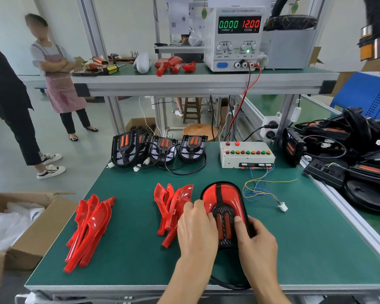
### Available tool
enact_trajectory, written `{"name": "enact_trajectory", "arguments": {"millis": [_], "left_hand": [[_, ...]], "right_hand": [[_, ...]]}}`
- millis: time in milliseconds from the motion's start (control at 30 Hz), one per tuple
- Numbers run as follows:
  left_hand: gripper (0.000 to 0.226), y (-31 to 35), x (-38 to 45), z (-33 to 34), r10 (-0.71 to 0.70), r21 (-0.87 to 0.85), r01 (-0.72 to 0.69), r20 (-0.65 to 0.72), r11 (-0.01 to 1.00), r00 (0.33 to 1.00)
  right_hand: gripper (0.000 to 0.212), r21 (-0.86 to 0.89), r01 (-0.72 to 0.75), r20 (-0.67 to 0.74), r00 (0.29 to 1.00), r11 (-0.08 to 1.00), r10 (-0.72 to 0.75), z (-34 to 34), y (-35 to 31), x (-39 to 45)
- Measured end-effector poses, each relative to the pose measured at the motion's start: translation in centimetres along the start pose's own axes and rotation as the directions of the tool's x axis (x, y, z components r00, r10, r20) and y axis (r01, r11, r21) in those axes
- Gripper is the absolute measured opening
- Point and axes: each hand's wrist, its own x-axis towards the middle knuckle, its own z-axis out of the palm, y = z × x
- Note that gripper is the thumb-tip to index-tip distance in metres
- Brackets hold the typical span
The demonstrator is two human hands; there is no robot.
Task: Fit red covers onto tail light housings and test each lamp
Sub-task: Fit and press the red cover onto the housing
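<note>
I am pressing my left hand (196, 224), fingers curled, onto the left edge of the lamp (225, 213), thumb beside its dark centre. My right hand (253, 238) is gripping the lamp's right side, thumb on top. The lamp, red cover on, is lying on the desk (130, 249), touching a pile of covers (172, 207); the tester (246, 155) is sitting beyond.

Bright, even light, perhaps from overhead; soft shadows, sharp centre, edges bowed.
</note>
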Motion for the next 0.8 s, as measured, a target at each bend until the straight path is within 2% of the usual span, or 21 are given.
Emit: {"name": "enact_trajectory", "arguments": {"millis": [133, 233, 333, 400, 467, 533, 600, 700, 800], "left_hand": [[0.034, -0.8, -0.3, 0.6, 0.069, -0.051, -0.070, -0.029, 0.996, 0.997], [0.038, -1.8, -0.6, 1.3, 0.148, -0.074, -0.156, -0.105, 0.985, 0.983], [0.044, -2.3, -0.7, 1.2, 0.065, -0.187, -0.093, -0.151, 0.978, 0.986], [0.051, -2.3, -0.7, 1.1, -0.050, -0.290, 0.018, -0.104, 0.957, 0.993], [0.049, -2.3, -0.5, 1.1, -0.132, -0.341, 0.131, 0.022, 0.931, 0.991], [0.041, -2.2, 0.0, 0.9, -0.144, -0.445, 0.211, 0.180, 0.870, 0.973], [0.050, -2.3, 0.4, 0.8, -0.095, -0.561, 0.237, 0.270, 0.793, 0.958], [0.050, -2.7, 0.8, 1.0, -0.072, -0.621, 0.250, 0.297, 0.743, 0.952], [0.047, -3.2, 1.1, 1.2, -0.058, -0.647, 0.242, 0.292, 0.723, 0.955]], "right_hand": [[0.028, 0.029, -0.004, 0.012, 1.000, 1.000, 0.003, -0.1, 0.0, 0.3], [0.024, 0.070, -0.018, 0.016, 1.000, 0.997, 0.017, -0.2, 0.1, 0.5], [0.020, 0.131, -0.032, 0.023, 0.999, 0.991, 0.029, -0.2, 0.2, 0.5], [0.019, 0.182, -0.032, 0.014, 0.999, 0.983, 0.029, -0.1, 0.3, 0.3], [0.016, 0.244, -0.030, 0.004, 1.000, 0.969, 0.030, 0.1, 0.2, 0.1], [0.013, 0.308, -0.034, 0.009, 0.999, 0.951, 0.033, 0.2, 0.0, -0.1], [0.013, 0.343, -0.041, 0.031, 0.999, 0.939, 0.033, 0.2, 0.0, -0.2], [0.016, 0.313, -0.053, 0.108, 0.994, 0.948, 0.020, -0.3, 0.0, 0.0], [0.022, 0.209, -0.075, 0.218, 0.975, 0.975, 0.028, -1.1, -0.1, 0.3]]}}
